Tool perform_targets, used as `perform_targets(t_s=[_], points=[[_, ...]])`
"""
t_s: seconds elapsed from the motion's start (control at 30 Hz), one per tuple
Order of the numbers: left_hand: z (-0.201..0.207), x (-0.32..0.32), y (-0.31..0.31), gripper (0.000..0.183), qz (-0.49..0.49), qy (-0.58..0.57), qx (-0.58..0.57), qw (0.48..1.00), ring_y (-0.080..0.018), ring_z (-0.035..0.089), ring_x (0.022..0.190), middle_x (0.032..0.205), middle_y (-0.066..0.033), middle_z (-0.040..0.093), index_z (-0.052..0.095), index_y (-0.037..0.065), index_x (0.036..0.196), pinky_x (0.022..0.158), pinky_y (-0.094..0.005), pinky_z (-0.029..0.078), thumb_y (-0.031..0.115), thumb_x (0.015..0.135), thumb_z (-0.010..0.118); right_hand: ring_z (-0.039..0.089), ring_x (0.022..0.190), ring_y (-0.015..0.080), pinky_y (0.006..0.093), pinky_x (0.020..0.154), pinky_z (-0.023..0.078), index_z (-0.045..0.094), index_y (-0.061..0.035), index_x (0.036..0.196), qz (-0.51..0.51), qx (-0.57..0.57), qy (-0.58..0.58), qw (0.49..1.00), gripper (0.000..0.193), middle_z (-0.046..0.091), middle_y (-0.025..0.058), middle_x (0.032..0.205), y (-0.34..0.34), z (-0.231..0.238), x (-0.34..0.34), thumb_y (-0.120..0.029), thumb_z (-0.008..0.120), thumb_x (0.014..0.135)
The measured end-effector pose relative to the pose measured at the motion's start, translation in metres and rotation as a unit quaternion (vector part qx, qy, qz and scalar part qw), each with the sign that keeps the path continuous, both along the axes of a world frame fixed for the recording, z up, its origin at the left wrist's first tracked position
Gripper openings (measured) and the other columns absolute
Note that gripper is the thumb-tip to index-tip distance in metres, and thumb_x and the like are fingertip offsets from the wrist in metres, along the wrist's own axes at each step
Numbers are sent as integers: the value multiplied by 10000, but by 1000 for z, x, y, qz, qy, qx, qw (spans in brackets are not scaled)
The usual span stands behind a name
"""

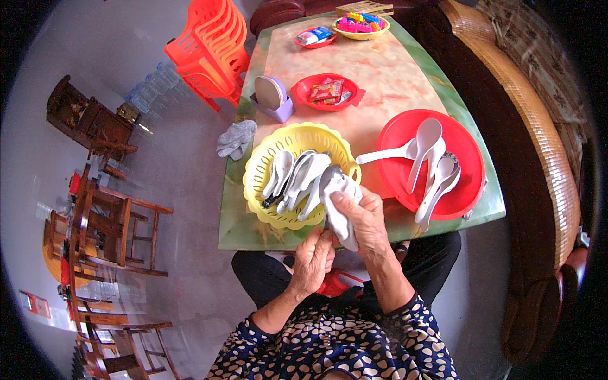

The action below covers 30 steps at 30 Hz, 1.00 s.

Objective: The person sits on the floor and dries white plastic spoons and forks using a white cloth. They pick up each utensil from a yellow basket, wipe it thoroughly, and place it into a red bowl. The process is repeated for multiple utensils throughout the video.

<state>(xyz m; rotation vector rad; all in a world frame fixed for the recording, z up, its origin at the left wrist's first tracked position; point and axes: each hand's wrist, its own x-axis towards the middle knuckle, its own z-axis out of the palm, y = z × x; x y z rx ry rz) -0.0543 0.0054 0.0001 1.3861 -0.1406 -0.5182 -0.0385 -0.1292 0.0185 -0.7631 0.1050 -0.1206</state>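
Note:
My right hand [367, 221] is closed around a white cloth [342, 206], thumb pressed on top. The cloth is wrapped over what looks like a dark-patterned spoon [330, 172], whose grey rounded end shows above it. Just below, my left hand [315, 256] pinches its lower end; the cloth and fingers hide most of it. Beyond my hands, a yellow scalloped basket [259, 140] with a slotted rim holds several white soup spoons [303, 174]. To the right, a round red tray [399, 130] carries more white spoons [437, 180], one handle jutting past its left edge.
A grey glove [237, 139] lies at the table's left edge, near a purple holder [275, 111]. Farther back are a red dish of packets [304, 90], a smaller red dish [308, 45] and a yellow bowl of colourful blocks [364, 37]. Orange stools [212, 57] stand left; a sofa [494, 69] runs along the right.

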Motion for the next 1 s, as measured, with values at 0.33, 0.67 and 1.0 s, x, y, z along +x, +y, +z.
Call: perform_targets(t_s=[0.33,0.67,1.0], points=[[2,10,16,275,-55,-93,108,988,-71,487,631,740,15,532,550,30,1013,564,-215,408,276,981,433,562,664,58,218,587,458,656,-18,963,58,-61,0,996,151,634,-11,783,3,1,-15,-115,640,849],[39,61,24,277,-18,-133,17,991,-82,547,789,901,-20,621,629,-20,981,726,-241,426,226,936,510,518,626,51,234,541,421,639,-12,931,219,-271,-75,934,269,593,-15,704,-8,8,-13,-275,599,893],[37,64,16,125,94,1,-113,989,-63,518,549,699,20,585,648,62,853,485,-212,418,178,887,617,528,595,53,230,518,420,639,-28,952,275,-245,22,930,272,613,-8,692,0,-19,-41,-292,598,901]])
